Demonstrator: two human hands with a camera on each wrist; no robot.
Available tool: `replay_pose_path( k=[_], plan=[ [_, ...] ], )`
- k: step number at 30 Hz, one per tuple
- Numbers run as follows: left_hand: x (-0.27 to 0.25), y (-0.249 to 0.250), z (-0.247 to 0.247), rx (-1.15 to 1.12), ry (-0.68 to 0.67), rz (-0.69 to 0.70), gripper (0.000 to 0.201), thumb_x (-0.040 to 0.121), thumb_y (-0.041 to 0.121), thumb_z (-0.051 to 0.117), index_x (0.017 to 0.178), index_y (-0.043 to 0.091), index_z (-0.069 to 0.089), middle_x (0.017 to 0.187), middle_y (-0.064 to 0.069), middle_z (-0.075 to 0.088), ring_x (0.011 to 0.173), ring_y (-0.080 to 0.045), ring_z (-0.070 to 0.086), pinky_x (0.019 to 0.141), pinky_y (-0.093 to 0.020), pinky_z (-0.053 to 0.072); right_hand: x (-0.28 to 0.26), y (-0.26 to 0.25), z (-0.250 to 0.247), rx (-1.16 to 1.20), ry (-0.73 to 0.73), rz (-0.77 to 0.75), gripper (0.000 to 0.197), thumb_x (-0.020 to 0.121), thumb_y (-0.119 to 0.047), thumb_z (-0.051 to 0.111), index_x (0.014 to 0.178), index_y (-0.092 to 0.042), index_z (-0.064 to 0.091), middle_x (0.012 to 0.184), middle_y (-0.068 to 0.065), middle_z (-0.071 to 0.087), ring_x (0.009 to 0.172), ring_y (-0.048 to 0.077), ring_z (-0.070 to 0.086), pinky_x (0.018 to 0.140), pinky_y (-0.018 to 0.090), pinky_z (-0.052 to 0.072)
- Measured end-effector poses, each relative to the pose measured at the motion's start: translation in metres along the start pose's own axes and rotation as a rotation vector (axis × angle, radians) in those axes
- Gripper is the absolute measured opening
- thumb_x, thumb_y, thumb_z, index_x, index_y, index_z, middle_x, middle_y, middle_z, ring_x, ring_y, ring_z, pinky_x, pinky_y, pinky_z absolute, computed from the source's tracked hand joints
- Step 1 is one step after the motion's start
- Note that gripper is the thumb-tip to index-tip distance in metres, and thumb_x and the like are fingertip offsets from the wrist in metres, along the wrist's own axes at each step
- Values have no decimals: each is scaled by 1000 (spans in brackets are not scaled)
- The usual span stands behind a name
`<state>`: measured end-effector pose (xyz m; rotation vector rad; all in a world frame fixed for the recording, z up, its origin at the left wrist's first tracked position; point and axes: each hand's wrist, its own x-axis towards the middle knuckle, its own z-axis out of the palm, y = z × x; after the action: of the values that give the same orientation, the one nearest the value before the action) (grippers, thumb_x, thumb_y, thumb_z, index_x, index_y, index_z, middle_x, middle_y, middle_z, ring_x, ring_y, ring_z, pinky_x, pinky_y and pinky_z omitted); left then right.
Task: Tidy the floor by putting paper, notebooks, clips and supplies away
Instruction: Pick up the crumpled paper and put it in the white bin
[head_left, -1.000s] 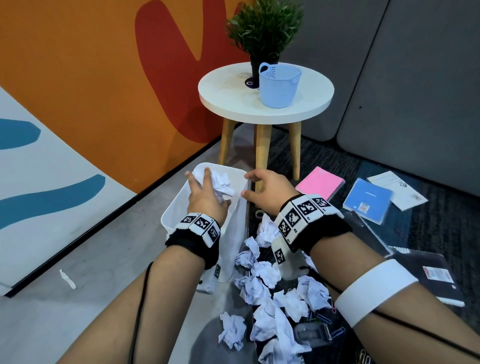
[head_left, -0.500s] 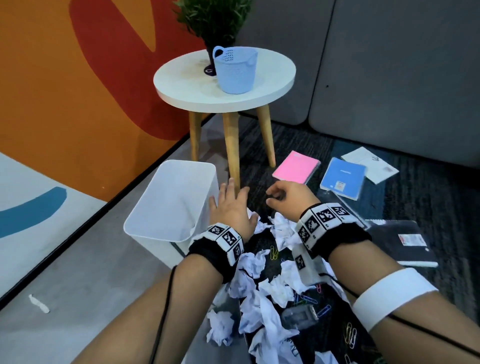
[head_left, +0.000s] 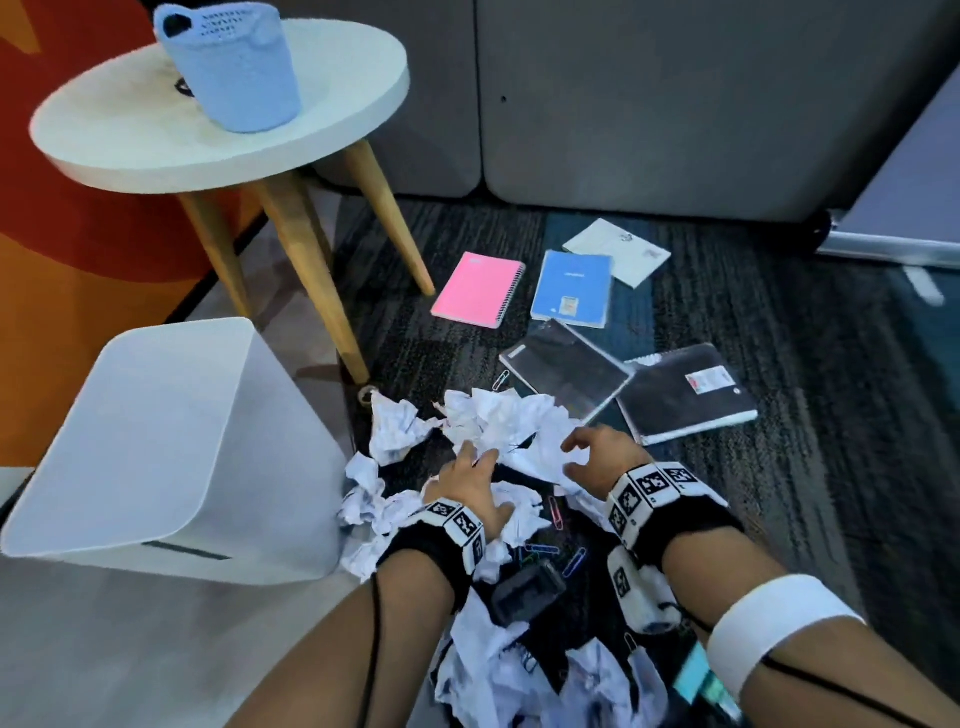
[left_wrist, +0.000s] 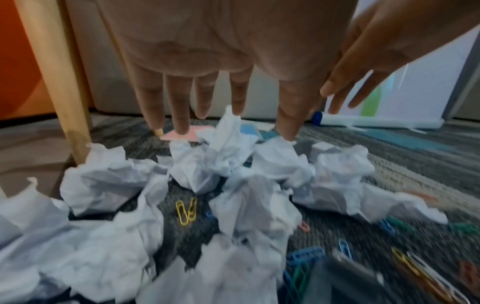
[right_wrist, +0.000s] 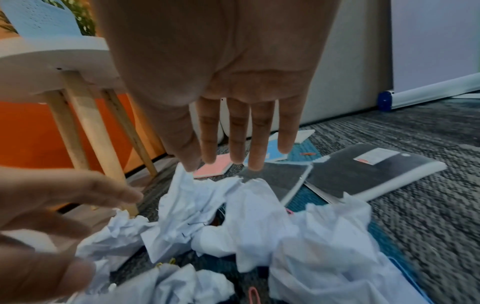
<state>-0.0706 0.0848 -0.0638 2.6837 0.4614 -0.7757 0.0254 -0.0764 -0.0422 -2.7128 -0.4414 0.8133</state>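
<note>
Several crumpled white paper balls lie in a heap on the dark carpet, with coloured paper clips scattered among them. My left hand hovers over the heap's left side, fingers straight and spread; in the left wrist view its fingertips just reach the top of the paper. My right hand is over the heap's right side, also spread and holding nothing. The white waste bin stands to the left of the heap.
Pink, blue and two black notebooks plus a white sheet lie on the carpet beyond. A round white table with wooden legs carries a blue basket. A dark stapler-like object lies near my wrists.
A second ago my left hand held a paper ball over the bin; that ball is gone from it. Both hands have since come back down over the heap, fingers spread.
</note>
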Motion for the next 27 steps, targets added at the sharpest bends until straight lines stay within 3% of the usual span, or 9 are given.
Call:
replay_pose_path(
  k=[5, 9, 11, 15, 19, 24, 27],
  plan=[
    [16, 12, 40, 38, -221, -2, 86, 87, 48, 57, 148, 42, -2, 159, -2, -19, 140, -36, 28, 107, -50, 38, 2, 32, 16, 6, -17, 63, 38, 83, -27, 59, 121, -29, 55, 135, 6, 44, 118, 25, 53, 100, 34, 44],
    [22, 19, 53, 10, -275, -9, 84, 91, 27, 59, 149, 41, 1, 158, -3, -20, 138, -36, 31, 105, -49, 39, 5, 48, 27, 34, -3, 73, 41, 84, -25, 58, 124, -27, 53, 137, 5, 42, 121, 24, 50, 102, 31, 42],
    [22, 21, 59, 42, -250, -30, 84, 90, 17, 60, 149, 40, 6, 159, -4, -15, 138, -35, 28, 107, -46, 38, 6, 52, 31, 35, 0, 72, 41, 85, -25, 57, 126, -27, 52, 136, 5, 42, 120, 22, 51, 99, 28, 41],
    [21, 21, 65, 36, -185, -23, 80, 88, 15, 61, 148, 35, 12, 158, -6, -4, 138, -35, 24, 107, -46, 38, 5, 63, 37, -9, -23, 83, 42, 86, -26, 57, 127, -26, 51, 140, 6, 39, 122, 22, 50, 98, 26, 41],
    [19, 17, 62, -113, -73, -9, 70, 91, 22, 53, 148, 31, 13, 157, -6, 4, 137, -34, 28, 108, -44, 37, 7, 71, 43, -85, -48, 96, 46, 85, -26, 57, 130, -28, 47, 141, 4, 38, 128, 24, 42, 103, 32, 41],
    [16, 18, 53, -186, 35, 45, 67, 90, 27, 53, 148, 25, 21, 154, -7, 17, 135, -30, 33, 110, -40, 35, 11, 73, 54, -301, -36, 61, 58, 84, -39, 59, 137, -31, 36, 144, 0, 38, 135, 24, 31, 109, 42, 30],
    [12, 19, 49, -199, 50, 52, 66, 90, 32, 52, 148, 21, 23, 151, -7, 23, 134, -28, 35, 110, -41, 34, 11, 73, 64, -365, 15, 67, 63, 84, -40, 60, 139, -31, 30, 144, -3, 41, 136, 24, 29, 108, 41, 28]
  ],
)
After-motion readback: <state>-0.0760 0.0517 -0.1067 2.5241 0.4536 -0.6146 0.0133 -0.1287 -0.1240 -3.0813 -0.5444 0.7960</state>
